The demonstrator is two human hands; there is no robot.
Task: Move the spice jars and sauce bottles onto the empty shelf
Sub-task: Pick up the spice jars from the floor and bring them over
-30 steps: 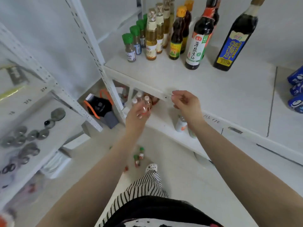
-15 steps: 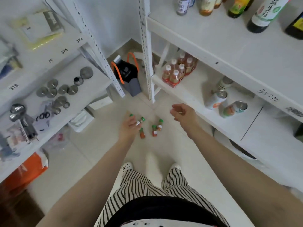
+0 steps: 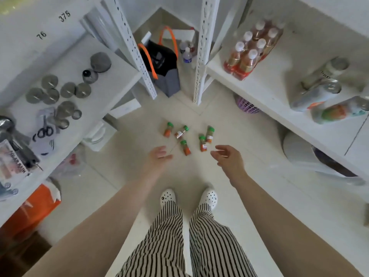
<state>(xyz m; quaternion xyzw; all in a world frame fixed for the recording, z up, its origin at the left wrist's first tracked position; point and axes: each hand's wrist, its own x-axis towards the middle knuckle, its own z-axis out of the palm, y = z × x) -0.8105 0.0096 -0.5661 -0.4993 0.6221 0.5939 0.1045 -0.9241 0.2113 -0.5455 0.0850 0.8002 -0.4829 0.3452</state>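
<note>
Several small green-capped spice jars (image 3: 185,147) lie scattered on the pale floor between two white shelf racks. My left hand (image 3: 159,155) hangs just left of them, fingers relaxed, holding nothing. My right hand (image 3: 229,156) reaches down just right of the jars, fingers loosely spread and empty. Neither hand touches a jar. The shelf with the sauce bottles is out of view above.
The right rack's lower shelf (image 3: 265,100) holds a pack of drink bottles (image 3: 249,52) and lying cans (image 3: 319,90). The left shelf (image 3: 111,80) carries metal lids. A black bag with orange handles (image 3: 161,64) stands in the corner. A purple basket (image 3: 246,105) sits under the right rack.
The view has tilted from the upper shelf down to the floor. Both hands dropped from shelf height towards the jars on the floor and opened.
</note>
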